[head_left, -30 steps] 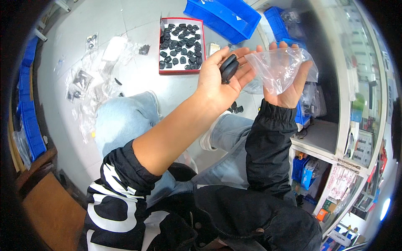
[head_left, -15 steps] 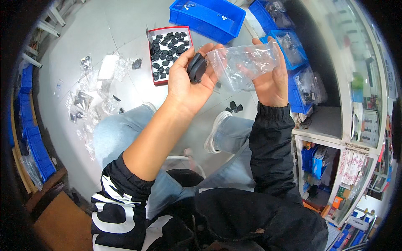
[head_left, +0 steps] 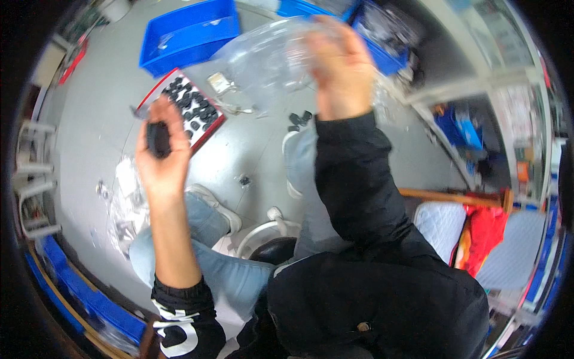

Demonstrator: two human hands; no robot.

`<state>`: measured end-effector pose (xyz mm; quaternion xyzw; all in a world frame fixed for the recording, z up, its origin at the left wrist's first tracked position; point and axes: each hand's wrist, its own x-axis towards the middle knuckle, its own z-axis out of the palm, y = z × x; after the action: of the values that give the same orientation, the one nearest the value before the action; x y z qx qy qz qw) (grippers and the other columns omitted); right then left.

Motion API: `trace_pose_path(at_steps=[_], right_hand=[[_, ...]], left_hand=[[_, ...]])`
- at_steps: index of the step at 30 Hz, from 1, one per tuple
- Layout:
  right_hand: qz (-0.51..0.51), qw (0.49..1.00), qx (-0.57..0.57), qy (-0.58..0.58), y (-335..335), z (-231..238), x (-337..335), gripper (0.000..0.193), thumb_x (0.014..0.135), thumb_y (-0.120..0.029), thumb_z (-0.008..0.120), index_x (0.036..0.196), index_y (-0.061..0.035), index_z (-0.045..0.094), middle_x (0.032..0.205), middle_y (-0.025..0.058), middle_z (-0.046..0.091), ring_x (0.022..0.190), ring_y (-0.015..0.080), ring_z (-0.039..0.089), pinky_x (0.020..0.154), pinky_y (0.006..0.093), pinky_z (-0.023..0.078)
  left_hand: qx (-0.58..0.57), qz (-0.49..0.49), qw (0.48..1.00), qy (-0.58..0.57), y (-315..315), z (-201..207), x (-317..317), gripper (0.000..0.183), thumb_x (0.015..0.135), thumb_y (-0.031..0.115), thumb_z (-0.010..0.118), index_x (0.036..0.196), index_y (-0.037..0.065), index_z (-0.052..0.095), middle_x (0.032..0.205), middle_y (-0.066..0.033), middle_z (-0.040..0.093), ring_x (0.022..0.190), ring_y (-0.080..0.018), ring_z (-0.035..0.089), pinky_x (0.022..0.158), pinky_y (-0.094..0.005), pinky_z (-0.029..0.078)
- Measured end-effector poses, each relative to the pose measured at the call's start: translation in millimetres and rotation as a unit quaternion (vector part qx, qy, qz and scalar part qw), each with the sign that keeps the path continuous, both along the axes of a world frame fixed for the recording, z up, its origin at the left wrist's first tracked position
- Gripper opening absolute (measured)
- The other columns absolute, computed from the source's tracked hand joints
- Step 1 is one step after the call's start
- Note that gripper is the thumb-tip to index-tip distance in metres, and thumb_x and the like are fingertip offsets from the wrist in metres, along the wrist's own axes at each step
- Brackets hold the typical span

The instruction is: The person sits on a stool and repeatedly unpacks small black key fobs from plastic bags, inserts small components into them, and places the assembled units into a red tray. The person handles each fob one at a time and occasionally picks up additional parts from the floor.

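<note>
My left hand point(head_left: 162, 170) is held out palm up on the left, thumb and fingers around a black oval plastic part point(head_left: 158, 140); its exact kind does not show. Up at the right, my right hand point(head_left: 345, 75) is smeared by motion and grips a clear plastic bag point(head_left: 266, 63), which trails leftward from its fingers. Just beyond my left hand, a shallow red-edged box point(head_left: 210, 134) with a white inside holds many small black pieces point(head_left: 194, 107), partly covered by my fingers.
A blue bin point(head_left: 188, 33) stands behind the box. Several loose black pieces point(head_left: 300, 119) lie on the floor near my shoe. Crumpled clear packaging point(head_left: 127, 197) is at the left. More blue bins point(head_left: 382, 45) sit at the far right, beside a shelf unit point(head_left: 478, 78).
My hands have moved apart: the left, with the black part, went left, and the right carried the bag up and away. The view has turned right.
</note>
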<state>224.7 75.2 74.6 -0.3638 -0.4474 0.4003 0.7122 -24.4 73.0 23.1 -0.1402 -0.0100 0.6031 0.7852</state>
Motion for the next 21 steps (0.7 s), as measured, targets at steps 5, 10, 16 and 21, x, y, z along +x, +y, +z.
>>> trace_pose_path(at_steps=[5, 10, 16, 21], right_hand=[[-0.311, 0.932, -0.152, 0.103, -73, -55, 175, 0.039, 0.074, -0.007, 0.056, 0.111, -0.0035, 0.041, 0.101, 0.0113, 0.052, 0.095, 0.0196, 0.051, 0.072, 0.0378, 0.047], [-0.311, 0.806, -0.376, 0.336, -125, -186, 266, 0.039, 0.076, -0.020, 0.055, 0.111, -0.0063, 0.044, 0.106, 0.0137, 0.047, 0.096, 0.0265, 0.048, 0.076, 0.0419, 0.048], [-0.418, 0.735, -0.468, 0.258, -103, -249, 312, 0.062, 0.067, -0.032, 0.069, 0.117, -0.0052, 0.045, 0.107, 0.0192, 0.046, 0.088, 0.0286, 0.049, 0.072, 0.0425, 0.047], [-0.363, 0.778, -0.495, 0.132, -123, -227, 268, 0.056, 0.068, -0.019, 0.066, 0.118, -0.0063, 0.044, 0.101, 0.0092, 0.050, 0.086, 0.0215, 0.050, 0.065, 0.0438, 0.045]], left_hand=[[-0.046, 0.002, 0.999, 0.006, 2, 0, -4, 0.029, 0.087, 0.010, 0.033, 0.104, -0.007, 0.050, 0.108, -0.0202, 0.052, 0.107, -0.0303, 0.048, 0.092, -0.0415, 0.041], [-0.053, 0.003, 0.998, 0.046, 8, 2, -3, 0.028, 0.086, 0.007, 0.034, 0.102, -0.008, 0.051, 0.107, -0.0216, 0.053, 0.103, -0.0319, 0.050, 0.090, -0.0415, 0.042], [-0.045, -0.026, 0.997, 0.048, 15, 9, 14, 0.027, 0.086, 0.006, 0.035, 0.103, -0.008, 0.050, 0.108, -0.0210, 0.052, 0.105, -0.0310, 0.048, 0.091, -0.0410, 0.042], [-0.055, -0.028, 0.994, 0.096, 23, 16, 25, 0.029, 0.085, 0.007, 0.040, 0.110, -0.007, 0.047, 0.111, -0.0193, 0.051, 0.107, -0.0291, 0.047, 0.094, -0.0405, 0.039]])
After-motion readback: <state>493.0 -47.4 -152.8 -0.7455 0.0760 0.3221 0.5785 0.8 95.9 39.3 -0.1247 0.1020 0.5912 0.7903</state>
